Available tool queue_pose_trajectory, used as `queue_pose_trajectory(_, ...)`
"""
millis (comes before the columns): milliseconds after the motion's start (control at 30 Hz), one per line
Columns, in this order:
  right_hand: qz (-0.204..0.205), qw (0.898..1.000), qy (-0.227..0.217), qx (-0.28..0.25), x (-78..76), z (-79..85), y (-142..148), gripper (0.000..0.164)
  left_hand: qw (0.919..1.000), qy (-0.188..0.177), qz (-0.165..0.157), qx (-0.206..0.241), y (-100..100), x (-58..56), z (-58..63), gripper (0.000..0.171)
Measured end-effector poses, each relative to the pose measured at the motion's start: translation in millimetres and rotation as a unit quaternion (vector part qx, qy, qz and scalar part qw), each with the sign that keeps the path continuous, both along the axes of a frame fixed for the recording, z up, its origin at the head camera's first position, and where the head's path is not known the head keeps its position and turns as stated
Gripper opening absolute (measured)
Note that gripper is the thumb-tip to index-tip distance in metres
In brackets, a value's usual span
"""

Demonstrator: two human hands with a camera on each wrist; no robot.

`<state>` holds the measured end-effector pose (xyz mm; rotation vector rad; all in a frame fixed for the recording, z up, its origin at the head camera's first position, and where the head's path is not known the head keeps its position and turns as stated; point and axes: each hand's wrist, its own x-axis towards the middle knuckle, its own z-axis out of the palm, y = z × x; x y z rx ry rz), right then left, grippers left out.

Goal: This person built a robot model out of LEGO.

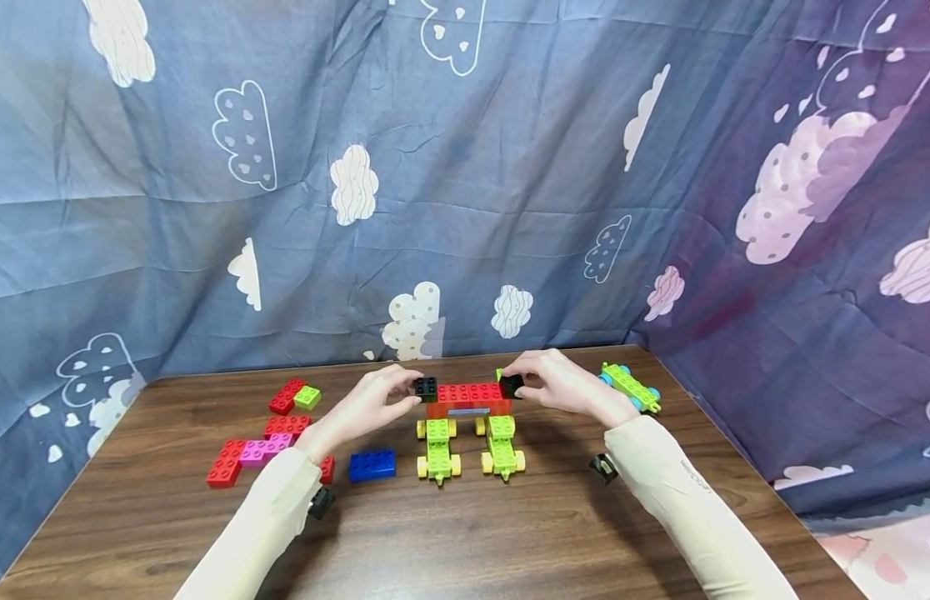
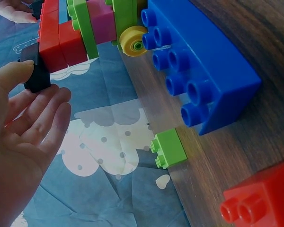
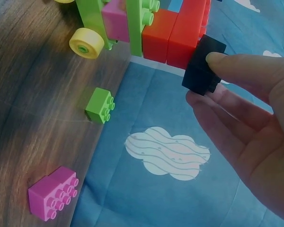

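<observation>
Two hands (image 1: 371,408) pinch black blocks (image 1: 425,389) in their fingers (image 3: 217,123), apparently fitting them to red bricks (image 1: 468,393). Aligning, then pressing, seems needed

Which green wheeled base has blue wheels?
The rightmost green base, past the right hand: its wheels are light blue, whereas the left base and middle base have yellow wheels.

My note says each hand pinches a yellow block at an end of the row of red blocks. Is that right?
Yellow is wrong: the head view shows the left hand pinching one black block and the right hand another black block, each at an end of the row of red blocks.
</observation>
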<state>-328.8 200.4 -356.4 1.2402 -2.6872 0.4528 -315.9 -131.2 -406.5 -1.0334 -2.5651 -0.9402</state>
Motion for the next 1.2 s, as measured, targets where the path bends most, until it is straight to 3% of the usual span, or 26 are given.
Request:
queue_pose_trajectory(567, -0.023, 0.999, 0.02, 0.022, 7.0, 2.4, -7.6, 0.029, 0.9999, -0.009, -0.005, 0.008, 0.5, -1.6, -1.8, 0.035)
queue_pose_trajectory(800, -0.038, 0.998, 0.051, 0.023, 10.1, -3.7, -11.0, 0.029, 0.9999, -0.007, -0.006, 0.009, -1.6, -1.7, -1.9, 0.033)
queue_pose_trajectory(1200, -0.061, 0.997, 0.035, 0.016, 13.5, -5.0, -5.7, 0.031, 0.9997, -0.017, -0.009, 0.013, -0.4, -1.5, 0.5, 0.034)
